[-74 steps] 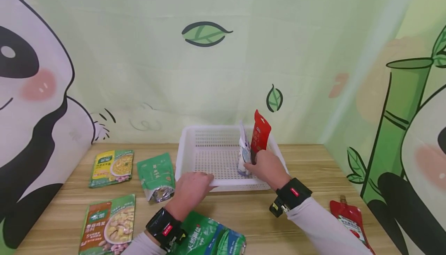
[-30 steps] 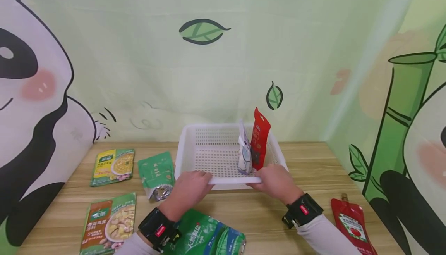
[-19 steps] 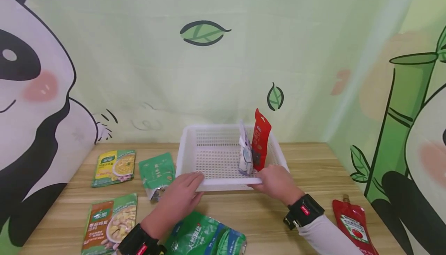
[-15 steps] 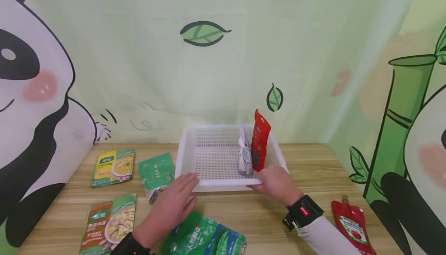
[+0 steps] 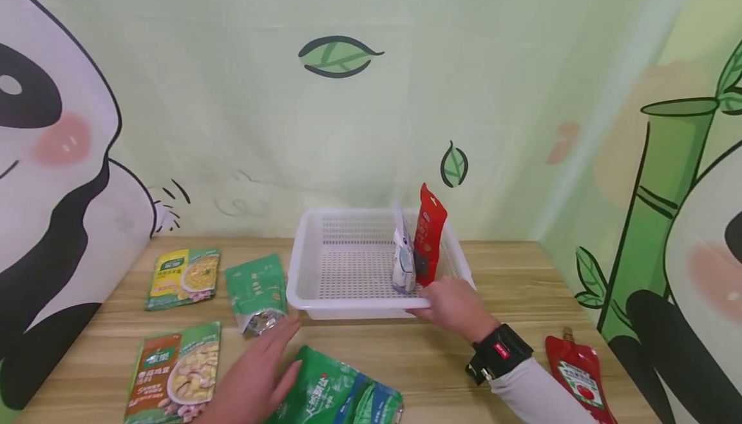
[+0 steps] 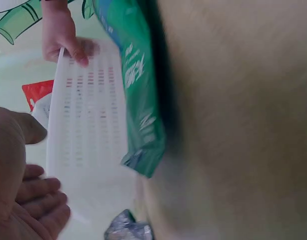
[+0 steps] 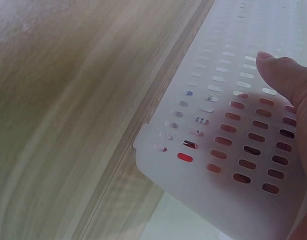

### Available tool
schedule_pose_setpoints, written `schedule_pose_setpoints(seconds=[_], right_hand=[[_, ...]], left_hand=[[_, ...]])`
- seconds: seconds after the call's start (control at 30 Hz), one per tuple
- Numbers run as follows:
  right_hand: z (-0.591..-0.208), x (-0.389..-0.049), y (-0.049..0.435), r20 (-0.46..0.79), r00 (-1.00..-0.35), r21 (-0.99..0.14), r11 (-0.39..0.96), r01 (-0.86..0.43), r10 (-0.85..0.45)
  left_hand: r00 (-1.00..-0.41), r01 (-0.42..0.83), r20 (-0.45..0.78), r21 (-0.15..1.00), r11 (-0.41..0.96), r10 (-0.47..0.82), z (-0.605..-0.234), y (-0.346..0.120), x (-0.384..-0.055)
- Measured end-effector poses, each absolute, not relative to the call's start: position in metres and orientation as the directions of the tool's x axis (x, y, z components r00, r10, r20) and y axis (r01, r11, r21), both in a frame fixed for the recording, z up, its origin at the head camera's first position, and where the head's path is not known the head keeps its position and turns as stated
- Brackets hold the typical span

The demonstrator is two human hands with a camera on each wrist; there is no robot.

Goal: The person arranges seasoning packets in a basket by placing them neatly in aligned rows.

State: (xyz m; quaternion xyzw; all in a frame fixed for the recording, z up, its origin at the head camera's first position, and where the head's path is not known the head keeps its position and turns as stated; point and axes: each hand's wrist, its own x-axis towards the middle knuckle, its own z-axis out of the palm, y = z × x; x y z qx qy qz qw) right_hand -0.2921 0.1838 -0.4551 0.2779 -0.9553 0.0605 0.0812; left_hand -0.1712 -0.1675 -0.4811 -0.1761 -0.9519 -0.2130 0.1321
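Observation:
My right hand (image 5: 456, 308) grips the front rim of a white plastic basket (image 5: 353, 305) near its right corner. In the right wrist view the thumb (image 7: 281, 70) presses on the basket's slotted outer wall. Inside the basket, a white pouch (image 5: 403, 263) and a tall red packet (image 5: 430, 237) stand upright side by side at the right. My left hand (image 5: 255, 372) holds nothing; its fingers are extended above the table. It is close to a large green bag (image 5: 333, 385) lying in front and a green pouch with a silvery base (image 5: 255, 292).
At the left lie a yellow-green food packet (image 5: 182, 279) and a brown-green one (image 5: 174, 372). A red spouted ketchup pouch (image 5: 578, 375) lies at the right. Behind the wooden table (image 5: 504, 282) hangs a printed panda backdrop (image 5: 359, 134).
My right hand has moved from the red packet inside the basket to the front rim. My left hand has let go of the rim and drawn back toward the lower left, fingers straightened.

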Motion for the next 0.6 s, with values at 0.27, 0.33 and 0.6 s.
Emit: schedule_pose_setpoints(seconds=[0.27,0.33,0.6], right_hand=[[-0.456,-0.292,0.183,0.168,-0.848,-0.072,0.852,-0.519,-0.502],[-0.455,-0.291,0.183,0.161,-0.853,-0.078,0.855,-0.512,-0.496],[-0.455,-0.291,0.183,0.16,-0.857,-0.079,0.859,-0.505,-0.489]], left_hand=[[-0.971,-0.129,-0.234,0.653,0.746,0.037,-0.487,-0.18,-0.177],[-0.951,-0.221,-0.308,0.682,0.697,-0.001,-0.489,-0.184,-0.183],[-0.95,-0.255,-0.313,0.766,0.591,-0.005,-0.492,-0.195,-0.193]])
